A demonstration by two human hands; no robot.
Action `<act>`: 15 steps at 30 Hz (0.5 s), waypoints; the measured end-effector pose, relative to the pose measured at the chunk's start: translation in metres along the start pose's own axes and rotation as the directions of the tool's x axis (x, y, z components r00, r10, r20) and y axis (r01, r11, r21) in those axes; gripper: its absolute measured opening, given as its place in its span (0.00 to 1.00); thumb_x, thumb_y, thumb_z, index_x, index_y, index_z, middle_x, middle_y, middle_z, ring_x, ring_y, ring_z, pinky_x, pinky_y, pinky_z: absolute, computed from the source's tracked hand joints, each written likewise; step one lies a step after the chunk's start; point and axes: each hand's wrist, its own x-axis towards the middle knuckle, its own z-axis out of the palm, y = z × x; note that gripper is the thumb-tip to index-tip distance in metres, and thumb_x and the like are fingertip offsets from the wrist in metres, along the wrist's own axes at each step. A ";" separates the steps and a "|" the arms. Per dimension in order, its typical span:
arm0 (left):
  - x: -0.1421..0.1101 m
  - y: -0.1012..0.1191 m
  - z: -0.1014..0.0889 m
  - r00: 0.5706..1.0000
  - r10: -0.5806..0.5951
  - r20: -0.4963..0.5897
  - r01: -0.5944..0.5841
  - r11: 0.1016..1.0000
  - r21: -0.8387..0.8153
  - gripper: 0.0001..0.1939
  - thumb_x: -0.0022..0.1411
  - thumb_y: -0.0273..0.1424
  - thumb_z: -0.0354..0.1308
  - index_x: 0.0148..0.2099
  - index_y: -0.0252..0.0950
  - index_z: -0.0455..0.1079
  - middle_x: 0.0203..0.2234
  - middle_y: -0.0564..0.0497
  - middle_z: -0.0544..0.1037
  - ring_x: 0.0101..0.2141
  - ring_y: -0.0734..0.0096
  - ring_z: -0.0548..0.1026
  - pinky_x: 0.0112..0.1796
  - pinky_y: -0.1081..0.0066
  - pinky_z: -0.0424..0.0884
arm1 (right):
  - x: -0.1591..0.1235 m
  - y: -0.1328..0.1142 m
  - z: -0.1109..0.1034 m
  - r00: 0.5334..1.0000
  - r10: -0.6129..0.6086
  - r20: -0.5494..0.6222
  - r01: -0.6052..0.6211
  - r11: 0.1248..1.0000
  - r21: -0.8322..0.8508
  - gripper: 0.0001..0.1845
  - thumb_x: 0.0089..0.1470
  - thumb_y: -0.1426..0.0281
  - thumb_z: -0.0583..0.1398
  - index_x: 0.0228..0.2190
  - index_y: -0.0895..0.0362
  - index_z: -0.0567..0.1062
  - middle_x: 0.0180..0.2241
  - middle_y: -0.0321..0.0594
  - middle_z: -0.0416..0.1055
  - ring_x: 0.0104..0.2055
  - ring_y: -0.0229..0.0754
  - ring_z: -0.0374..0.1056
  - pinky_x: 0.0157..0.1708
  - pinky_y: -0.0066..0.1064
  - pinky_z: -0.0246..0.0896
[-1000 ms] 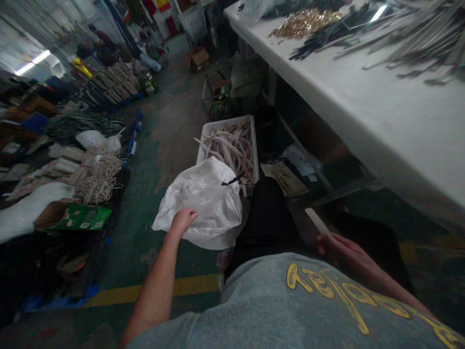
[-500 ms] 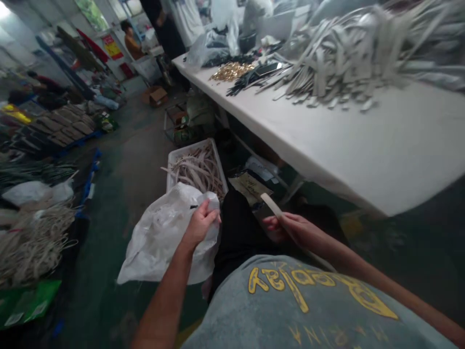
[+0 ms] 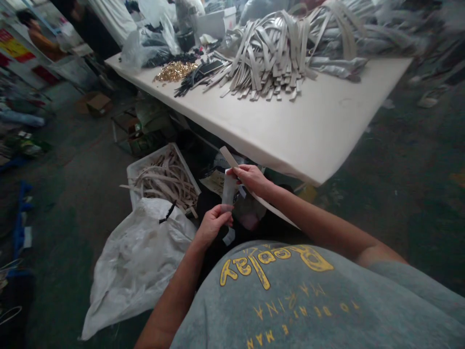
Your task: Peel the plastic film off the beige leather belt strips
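Over my lap, my left hand (image 3: 212, 227) pinches the lower end of a small, translucent plastic sleeve (image 3: 228, 191). Between the thumb and fingers of my right hand (image 3: 252, 180) is a flat, light grey-beige strap (image 3: 228, 157), its short end pointing up and its long tail hanging behind my forearm. The sleeve's upper end meets my right fingertips, beside the strap. Whether the strap's end is inside the sleeve, I cannot tell. To the left of my left hand lies a crumpled white sack (image 3: 141, 259) with pale, see-through material in its opening.
A white crate (image 3: 186, 167) of loose straps stands behind the sack. Across the front runs a white-topped table (image 3: 290, 131), bearing a heap of straps (image 3: 269, 60), gold metal pieces (image 3: 175, 71) and plastic bags (image 3: 145, 46). A person (image 3: 43, 41) is at the far left.
My left hand has come away from the white sack and now holds a plastic sleeve. My right hand has raised the strap to meet it. The view has turned right.
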 end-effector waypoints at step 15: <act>-0.051 -0.027 -0.041 0.986 -0.165 -0.031 0.164 0.986 -0.034 0.21 0.54 0.42 0.65 0.49 0.40 0.74 0.26 0.52 0.78 0.27 0.67 0.74 0.33 0.68 0.70 | 0.043 -0.017 0.017 0.985 0.114 -0.129 -0.121 0.991 -0.052 0.11 0.64 0.65 0.58 0.40 0.61 0.75 0.40 0.41 0.74 0.38 0.39 0.70 0.38 0.34 0.69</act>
